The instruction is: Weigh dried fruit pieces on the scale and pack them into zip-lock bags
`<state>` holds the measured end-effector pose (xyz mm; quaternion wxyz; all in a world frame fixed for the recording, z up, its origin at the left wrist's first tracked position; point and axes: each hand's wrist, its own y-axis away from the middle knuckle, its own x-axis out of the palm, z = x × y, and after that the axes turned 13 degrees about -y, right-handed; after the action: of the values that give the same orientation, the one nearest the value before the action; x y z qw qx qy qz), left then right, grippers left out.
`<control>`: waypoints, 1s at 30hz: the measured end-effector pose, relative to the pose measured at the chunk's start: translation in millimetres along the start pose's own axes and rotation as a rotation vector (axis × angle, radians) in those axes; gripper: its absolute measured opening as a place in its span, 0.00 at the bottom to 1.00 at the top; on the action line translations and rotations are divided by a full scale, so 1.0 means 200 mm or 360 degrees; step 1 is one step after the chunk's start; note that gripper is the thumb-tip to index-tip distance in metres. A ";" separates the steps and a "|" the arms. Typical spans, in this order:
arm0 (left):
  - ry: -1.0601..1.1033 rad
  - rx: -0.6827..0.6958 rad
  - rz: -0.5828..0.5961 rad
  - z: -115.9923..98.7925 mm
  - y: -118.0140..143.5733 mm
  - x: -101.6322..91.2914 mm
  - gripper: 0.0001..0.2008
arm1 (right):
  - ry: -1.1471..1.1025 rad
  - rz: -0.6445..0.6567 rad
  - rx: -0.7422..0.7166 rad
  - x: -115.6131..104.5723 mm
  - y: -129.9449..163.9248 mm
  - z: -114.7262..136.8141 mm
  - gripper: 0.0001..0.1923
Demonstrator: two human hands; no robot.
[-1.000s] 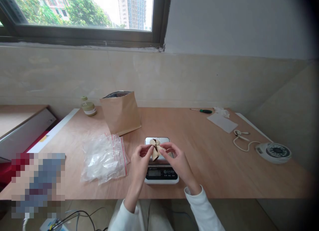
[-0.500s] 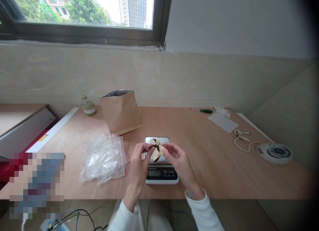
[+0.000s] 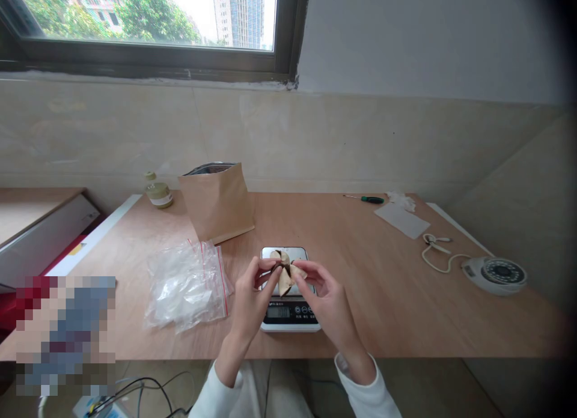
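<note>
Over a small digital scale [image 3: 291, 327] with a white body, both my hands hold what looks like a dried citrus peel [image 3: 285, 281]. It has several petal-like lobes, pale inside and dark brown along the edges. My left hand [image 3: 251, 295] pinches its left side between thumb and fingers. On the other side, my right hand [image 3: 332, 304] grips a right lobe the same way. I cannot tell whether the peel touches the scale's pan. Digits on the scale's display are too small to read.
Clear plastic zip bags [image 3: 187, 289] lie left of the scale. Behind them stands an open brown paper pouch [image 3: 219, 208], near a bottle [image 3: 158, 194]. A green-handled screwdriver [image 3: 372, 200], white paper [image 3: 402, 220] and a white dome camera with cable [image 3: 494, 276] lie at right.
Both hands stay on the peel with small finger shifts. The right lobe now sticks out slightly further to the right. The view has moved a little.
</note>
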<state>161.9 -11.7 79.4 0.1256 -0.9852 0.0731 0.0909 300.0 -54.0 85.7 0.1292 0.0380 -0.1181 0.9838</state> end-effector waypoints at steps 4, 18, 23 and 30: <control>-0.0013 0.0088 0.0122 -0.04 0.02 -0.04 0.06 | -0.0233 -0.0073 0.0148 0.00 0.00 0.04 0.14; -0.0255 0.0361 0.0210 0.03 0.01 -0.02 0.12 | -0.0619 -0.0132 0.0349 -0.01 -0.04 -0.01 0.22; -0.0359 0.0271 0.0014 0.01 0.00 -0.04 0.12 | -0.0759 0.0042 0.0592 -0.08 -0.04 0.00 0.24; -0.1002 0.0571 0.0349 0.07 -0.03 -0.03 0.12 | -0.0537 -0.0191 0.0251 -0.21 -0.20 -0.13 0.22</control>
<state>155.8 -1.1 69.3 0.3021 -0.8576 0.1508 0.3880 349.6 -20.5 65.9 0.1626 0.2194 -0.0581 0.9602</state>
